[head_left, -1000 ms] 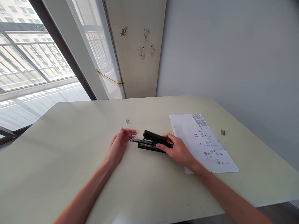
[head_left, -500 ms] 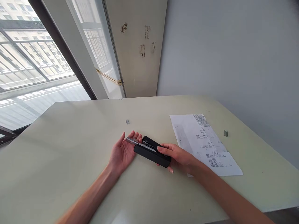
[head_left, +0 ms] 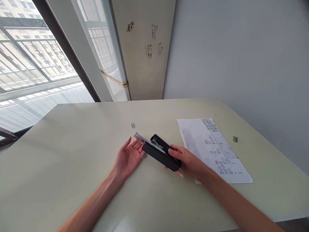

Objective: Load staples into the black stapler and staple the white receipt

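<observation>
A black stapler (head_left: 160,154) is gripped at its rear end by my right hand (head_left: 187,161), thumb on top and fingers beneath. Its upper arm is raised a little, and a metal tray (head_left: 140,137) sticks out of the front, pointing up and left. My left hand (head_left: 128,158) lies palm up at the stapler's front end, fingers apart, with nothing resting on the palm. Its fingertips are partly behind the stapler, so contact is unclear.
On the pale table (head_left: 72,154), a small staple strip (head_left: 132,125) lies beyond my hands. A printed sheet (head_left: 212,148) lies at the right, partly under my right forearm, with another small grey piece (head_left: 235,139) beyond it. A wall borders the right side.
My right hand has moved the stapler slightly right and up, and its metal tray now sits above my left fingers instead of over them. My left hand has stayed nearly still, fingers a little straighter.
</observation>
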The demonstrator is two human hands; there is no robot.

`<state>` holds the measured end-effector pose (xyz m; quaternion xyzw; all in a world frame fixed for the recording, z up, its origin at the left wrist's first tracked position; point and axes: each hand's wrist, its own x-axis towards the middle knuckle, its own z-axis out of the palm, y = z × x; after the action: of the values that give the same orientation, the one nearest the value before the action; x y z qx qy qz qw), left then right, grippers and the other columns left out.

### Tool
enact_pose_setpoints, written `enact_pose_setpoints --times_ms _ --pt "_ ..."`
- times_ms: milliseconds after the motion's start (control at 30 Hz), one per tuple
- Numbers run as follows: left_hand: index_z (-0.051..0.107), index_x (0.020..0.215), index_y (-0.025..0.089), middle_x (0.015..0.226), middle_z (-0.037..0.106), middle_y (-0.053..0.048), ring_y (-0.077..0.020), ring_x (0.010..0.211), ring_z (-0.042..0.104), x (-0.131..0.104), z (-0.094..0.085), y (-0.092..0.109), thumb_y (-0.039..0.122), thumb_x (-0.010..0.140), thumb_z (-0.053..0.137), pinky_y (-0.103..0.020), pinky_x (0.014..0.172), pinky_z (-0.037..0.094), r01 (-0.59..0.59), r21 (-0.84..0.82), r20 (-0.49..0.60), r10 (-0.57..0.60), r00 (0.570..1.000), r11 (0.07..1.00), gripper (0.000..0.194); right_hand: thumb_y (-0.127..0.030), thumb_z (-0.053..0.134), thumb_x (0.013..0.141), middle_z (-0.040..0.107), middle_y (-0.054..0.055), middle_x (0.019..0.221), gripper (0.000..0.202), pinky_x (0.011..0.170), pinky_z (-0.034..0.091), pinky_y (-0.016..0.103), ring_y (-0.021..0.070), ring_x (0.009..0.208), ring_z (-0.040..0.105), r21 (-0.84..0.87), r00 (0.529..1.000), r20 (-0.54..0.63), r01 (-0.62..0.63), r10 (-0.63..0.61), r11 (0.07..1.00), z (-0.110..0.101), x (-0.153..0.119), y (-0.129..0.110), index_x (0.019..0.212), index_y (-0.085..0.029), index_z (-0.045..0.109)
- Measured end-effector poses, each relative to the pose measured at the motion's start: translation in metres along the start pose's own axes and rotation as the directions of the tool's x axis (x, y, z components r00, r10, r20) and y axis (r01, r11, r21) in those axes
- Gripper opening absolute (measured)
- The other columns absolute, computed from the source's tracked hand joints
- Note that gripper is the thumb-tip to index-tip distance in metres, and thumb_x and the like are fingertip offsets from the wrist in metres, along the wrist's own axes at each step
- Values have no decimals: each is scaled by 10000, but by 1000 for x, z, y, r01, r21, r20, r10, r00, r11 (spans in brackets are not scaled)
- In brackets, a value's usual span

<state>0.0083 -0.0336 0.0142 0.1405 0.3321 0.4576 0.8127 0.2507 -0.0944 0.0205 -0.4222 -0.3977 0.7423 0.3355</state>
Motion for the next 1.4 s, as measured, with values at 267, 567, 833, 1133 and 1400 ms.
enact_pose_setpoints --times_ms 267,567,833,1133,1400 --pt "718 1020 196 1080 720 -94 -219 972 686 -3 -5 3 357 983 611 -344 896 557 -375 490 52 403 914 787 197 -632 764 861 711 88 1018 505 471 507 254 209 822 678 -167 939 -250 200 -238 965 3 1 3 1119 -228 605" --pt "664 1424 303 1488 637 -62 -316 1362 583 -10 -9 -14 146 873 656 -471 1196 412 -527 816 406 414 815 237 573 -489 711 932 736 68 1078 312 817 575 398 249 939 678 -662 758 -341 227 -556 714 10 5 20 1149 -273 650" --pt "629 1486 318 1562 566 -39 -346 1482 457 -11 -12 -18 60 744 623 -430 1108 511 -514 837 455 281 845 189 785 -466 659 973 737 67 1116 275 838 565 425 267 967 679 -806 714 -259 211 -651 553 2 10 28 1180 -289 616" --pt "651 1318 263 1380 671 -83 -292 1233 609 -2 -18 -13 121 815 579 -362 855 512 -446 871 271 555 787 208 528 -466 623 1001 714 60 1090 286 706 560 383 248 880 646 -885 730 -204 147 -653 441 -4 16 30 1231 -295 630" --pt "604 1168 243 1348 627 -96 -264 1200 590 7 -32 20 177 850 616 -325 827 463 -455 827 29 783 622 330 325 -376 655 996 715 56 1112 249 919 532 409 265 1061 653 -917 791 -36 216 -611 335 19 79 -4 1227 -287 660"
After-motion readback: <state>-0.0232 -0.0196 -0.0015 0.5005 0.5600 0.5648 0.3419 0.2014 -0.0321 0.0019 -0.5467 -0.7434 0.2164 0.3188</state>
